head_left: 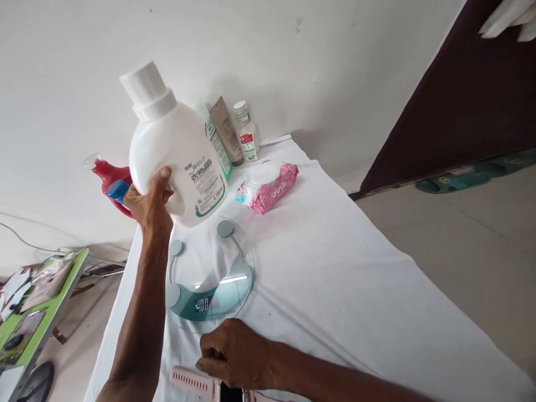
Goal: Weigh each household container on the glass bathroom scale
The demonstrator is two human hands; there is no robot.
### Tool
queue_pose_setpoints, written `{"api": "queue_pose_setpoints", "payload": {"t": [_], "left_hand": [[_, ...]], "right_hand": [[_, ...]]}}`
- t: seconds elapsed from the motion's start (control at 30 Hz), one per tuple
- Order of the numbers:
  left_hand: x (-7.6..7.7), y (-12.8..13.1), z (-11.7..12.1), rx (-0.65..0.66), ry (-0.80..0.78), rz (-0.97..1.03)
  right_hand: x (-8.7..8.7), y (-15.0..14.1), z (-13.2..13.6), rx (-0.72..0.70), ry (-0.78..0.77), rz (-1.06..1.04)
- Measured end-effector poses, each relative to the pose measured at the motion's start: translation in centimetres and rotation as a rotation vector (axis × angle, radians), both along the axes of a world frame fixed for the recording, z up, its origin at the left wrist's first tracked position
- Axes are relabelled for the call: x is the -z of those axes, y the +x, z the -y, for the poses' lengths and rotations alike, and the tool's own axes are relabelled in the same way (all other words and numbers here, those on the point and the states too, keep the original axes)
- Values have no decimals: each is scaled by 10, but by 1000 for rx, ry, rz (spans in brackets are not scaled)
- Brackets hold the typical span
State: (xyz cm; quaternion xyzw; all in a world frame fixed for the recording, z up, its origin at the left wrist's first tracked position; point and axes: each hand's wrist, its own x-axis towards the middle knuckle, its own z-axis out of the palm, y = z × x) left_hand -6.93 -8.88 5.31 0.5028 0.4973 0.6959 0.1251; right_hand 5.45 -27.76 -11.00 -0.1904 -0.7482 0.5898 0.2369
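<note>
My left hand (153, 201) is closed around the handle of a large white laundry detergent bottle (180, 145), which hangs tilted above a round glass scale (221, 304). The bottle has a white cap and a green-edged label. The scale has pale teal round pads, and its lit display seems to read 40.0. Just in front of the scale, my right hand (234, 354) rests low over the cloth, its fingers curled with nothing visible in them. Right beside it lies a smartwatch (231, 392) with a pink strap, cut off by the bottom edge of the view.
A pink wipes pack (274, 190) lies behind the scale. Against the wall stand a clear bottle (248, 137), a brown tube (226, 129) and a green-white container (218, 145). A red bottle (109, 174) is at left. White cloth (335, 268) covers the table; a green table (54, 301) stands left.
</note>
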Motion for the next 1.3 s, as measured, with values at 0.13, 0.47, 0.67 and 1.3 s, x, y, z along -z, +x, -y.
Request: {"api": "queue_pose_setpoints", "payload": {"t": [0.13, 0.47, 0.67, 1.3], "left_hand": [[9, -32, 63, -5, -54, 59], [41, -60, 141, -18, -95, 191], [48, -69, 154, 113, -113, 98], [152, -129, 195, -336, -452, 104]], "right_hand": [[3, -3, 2, 27, 3, -43], [3, -6, 2, 37, -32, -63], [3, -6, 3, 32, -30, -80], [4, -6, 4, 5, -49, -87]]}}
